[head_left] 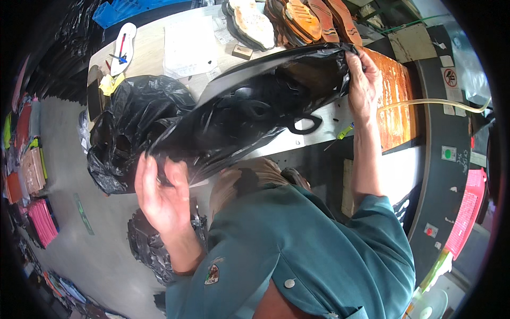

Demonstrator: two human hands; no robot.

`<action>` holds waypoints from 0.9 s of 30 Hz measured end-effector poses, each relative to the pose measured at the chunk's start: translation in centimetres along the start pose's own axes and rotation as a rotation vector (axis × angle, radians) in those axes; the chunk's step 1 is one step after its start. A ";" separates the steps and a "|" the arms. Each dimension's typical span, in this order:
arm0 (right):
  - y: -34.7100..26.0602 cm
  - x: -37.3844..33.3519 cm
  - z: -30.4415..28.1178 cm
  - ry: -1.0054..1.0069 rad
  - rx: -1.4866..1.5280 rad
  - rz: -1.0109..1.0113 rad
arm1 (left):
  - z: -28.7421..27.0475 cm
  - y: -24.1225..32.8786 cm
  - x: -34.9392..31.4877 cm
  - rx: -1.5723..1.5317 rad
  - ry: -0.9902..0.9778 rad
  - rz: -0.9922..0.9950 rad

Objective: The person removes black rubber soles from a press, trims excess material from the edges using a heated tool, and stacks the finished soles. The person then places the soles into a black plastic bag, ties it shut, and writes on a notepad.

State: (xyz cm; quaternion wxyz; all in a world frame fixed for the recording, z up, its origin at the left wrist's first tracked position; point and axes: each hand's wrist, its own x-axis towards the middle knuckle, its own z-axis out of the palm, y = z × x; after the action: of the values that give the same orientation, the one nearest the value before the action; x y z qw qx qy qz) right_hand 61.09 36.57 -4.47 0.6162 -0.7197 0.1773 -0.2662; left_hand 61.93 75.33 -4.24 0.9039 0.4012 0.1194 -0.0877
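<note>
A black plastic bag stretches slantwise in front of me, between my two hands. Its far right corner is gripped between the thumb and fingers of my right hand, which is closed. At the near left end, my left hand has its thumb and fingers curled at the bag's edge; the exact grip is partly blurred. Beneath the raised right part, a black loop-shaped piece sticks out; what it belongs to is hidden. Another crumpled stretch of black plastic lies left, and I cannot tell whether it is the same bag.
Stacks of sole-shaped pieces stand at the table's far edge, near paper sheets. A white sole-shaped piece lies far left. Right are a brown board, a yellowish hose and a dark machine panel.
</note>
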 end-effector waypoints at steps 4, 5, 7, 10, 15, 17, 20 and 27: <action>-1.5 0.8 -0.4 0.145 -0.394 -0.342 | 2.2 2.1 0.3 0.157 -0.086 0.071; -2.2 1.2 -0.6 0.136 -0.312 -0.251 | 2.6 2.7 0.6 0.120 -0.094 0.077; -3.8 1.9 -1.1 0.112 -0.224 -0.318 | 3.2 3.5 0.7 0.035 0.007 0.095; -6.1 2.0 -1.6 0.171 -0.041 -0.301 | 3.6 3.8 0.1 0.399 -0.151 0.516; -5.9 1.1 -1.4 0.187 -0.057 -0.294 | 3.7 2.8 0.1 0.233 0.055 0.339; -4.0 0.7 -0.6 0.125 -0.148 -0.070 | 3.8 2.6 0.7 0.303 0.044 0.089; -3.4 0.0 -1.1 0.092 -0.086 0.087 | 4.5 2.8 1.2 0.193 -0.308 0.021; -9.7 -2.3 0.3 -0.319 0.291 0.157 | 9.4 0.4 -1.1 0.218 -0.359 -0.079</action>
State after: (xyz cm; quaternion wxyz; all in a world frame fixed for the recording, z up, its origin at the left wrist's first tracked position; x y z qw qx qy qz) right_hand 58.72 39.88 4.62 0.7527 -0.6401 0.0929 -0.1229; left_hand 62.37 68.65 2.51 0.8577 0.4697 -0.0383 -0.2056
